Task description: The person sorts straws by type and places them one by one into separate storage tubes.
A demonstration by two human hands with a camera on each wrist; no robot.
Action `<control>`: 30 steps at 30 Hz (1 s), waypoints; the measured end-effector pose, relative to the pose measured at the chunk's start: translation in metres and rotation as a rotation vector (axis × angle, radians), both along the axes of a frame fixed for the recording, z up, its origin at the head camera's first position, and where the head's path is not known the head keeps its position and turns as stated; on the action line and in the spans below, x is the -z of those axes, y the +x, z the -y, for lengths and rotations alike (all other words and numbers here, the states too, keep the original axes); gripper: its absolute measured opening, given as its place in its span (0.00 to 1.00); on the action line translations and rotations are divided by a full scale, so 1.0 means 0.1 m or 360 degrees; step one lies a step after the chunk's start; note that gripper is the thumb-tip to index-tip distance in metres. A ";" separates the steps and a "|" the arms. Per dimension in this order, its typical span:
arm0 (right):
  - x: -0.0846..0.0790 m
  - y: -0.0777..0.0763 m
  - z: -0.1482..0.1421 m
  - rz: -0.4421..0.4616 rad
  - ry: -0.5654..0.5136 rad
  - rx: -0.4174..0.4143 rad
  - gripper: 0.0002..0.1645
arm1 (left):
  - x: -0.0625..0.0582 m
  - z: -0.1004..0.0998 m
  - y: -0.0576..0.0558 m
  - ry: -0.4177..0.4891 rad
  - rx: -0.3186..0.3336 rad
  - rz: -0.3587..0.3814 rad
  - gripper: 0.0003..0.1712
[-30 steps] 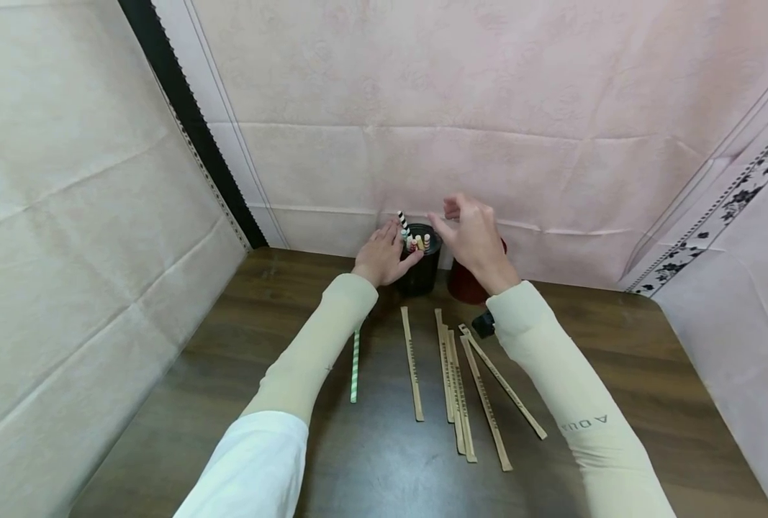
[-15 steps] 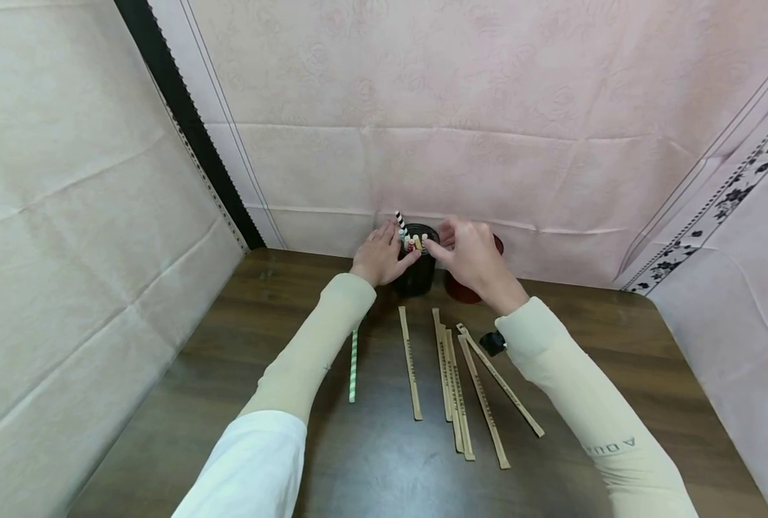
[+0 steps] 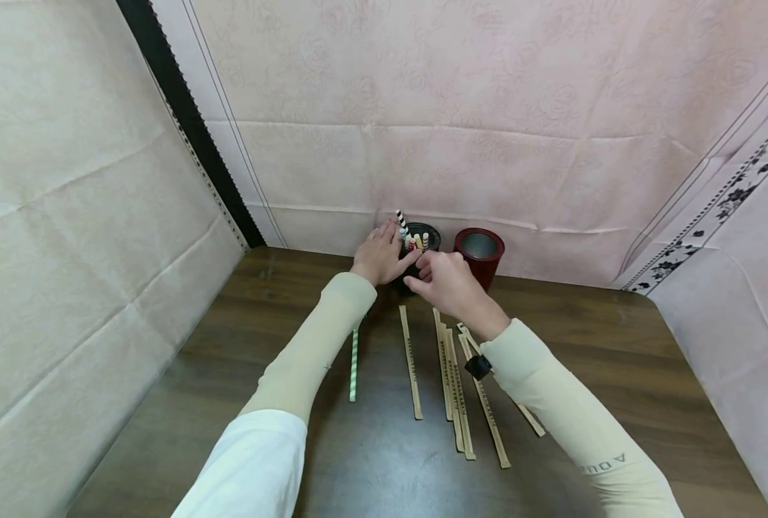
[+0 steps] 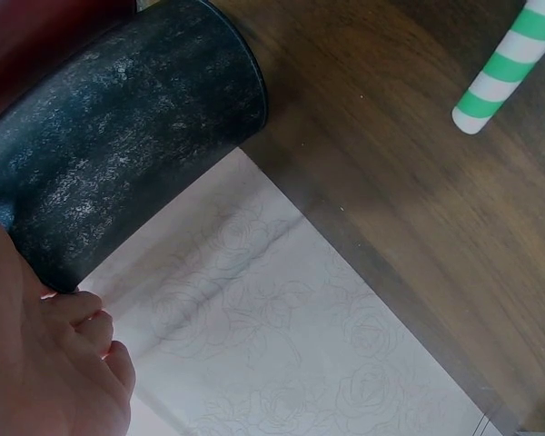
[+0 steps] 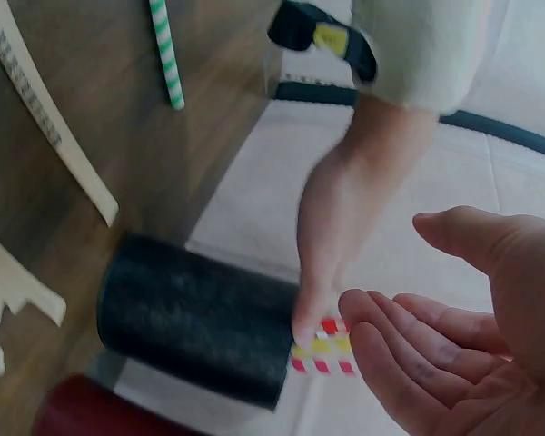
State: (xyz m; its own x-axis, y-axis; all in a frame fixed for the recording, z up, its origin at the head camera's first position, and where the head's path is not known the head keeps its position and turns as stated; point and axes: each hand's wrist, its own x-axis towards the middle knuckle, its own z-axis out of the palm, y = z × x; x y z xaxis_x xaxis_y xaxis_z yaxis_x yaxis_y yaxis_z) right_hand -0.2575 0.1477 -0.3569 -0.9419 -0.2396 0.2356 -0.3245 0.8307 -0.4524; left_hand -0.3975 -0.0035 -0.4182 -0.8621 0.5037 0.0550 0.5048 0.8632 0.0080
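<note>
A black cup point(image 3: 430, 234) stands against the back wall with several striped paper straws point(image 3: 417, 243) upright in it. One is a black-and-white straw point(image 3: 401, 222). My left hand point(image 3: 380, 256) holds the cup's rim, with its thumb across the front edge. In the left wrist view, its fingertips reach past the rim of the dark, mottled cup point(image 4: 127, 136). My right hand point(image 3: 447, 283) hovers just in front of the cup, fingers loosely bent and holding nothing. The right wrist view shows its palm point(image 5: 527, 327) apart from the straw ends point(image 5: 322, 350).
A red cup point(image 3: 481, 255) stands right of the black one. On the wooden table point(image 3: 280, 432) lies a green-and-white straw point(image 3: 354, 363), partly under my left arm. Several narrow tan printed strips point(image 3: 412, 363) lie in front of the cups, some under my right wrist. Fabric-covered walls surround the table.
My right hand has come down from above and beside the cups to the front of the black cup, uncovering the red cup. My left hand has stayed in place.
</note>
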 end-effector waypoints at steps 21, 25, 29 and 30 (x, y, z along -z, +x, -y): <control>0.84 0.07 0.55 0.0314 -0.0125 -0.0142 0.19 | -0.02 0.00 0.01 0.0010 0.0015 0.0013 0.53; 1.02 0.05 0.64 0.0353 -0.0192 -0.0140 0.18 | -0.03 0.01 0.02 0.0010 0.0006 0.0026 0.53; 1.18 0.04 0.72 0.0396 -0.0244 -0.0141 0.15 | -0.04 0.01 0.03 0.0010 0.0007 0.0039 0.53; 1.21 0.04 0.74 0.0406 -0.0247 -0.0136 0.15 | -0.04 0.01 0.03 0.0011 0.0008 0.0042 0.53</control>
State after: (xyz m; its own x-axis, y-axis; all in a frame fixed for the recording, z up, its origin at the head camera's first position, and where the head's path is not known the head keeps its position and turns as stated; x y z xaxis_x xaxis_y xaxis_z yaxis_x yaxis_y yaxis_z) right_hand -0.2538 0.0737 -0.4782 -0.9533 -0.3001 0.0343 -0.2500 0.7201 -0.6473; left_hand -0.3943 -0.0042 -0.4141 -0.8609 0.5075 0.0358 0.5085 0.8606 0.0270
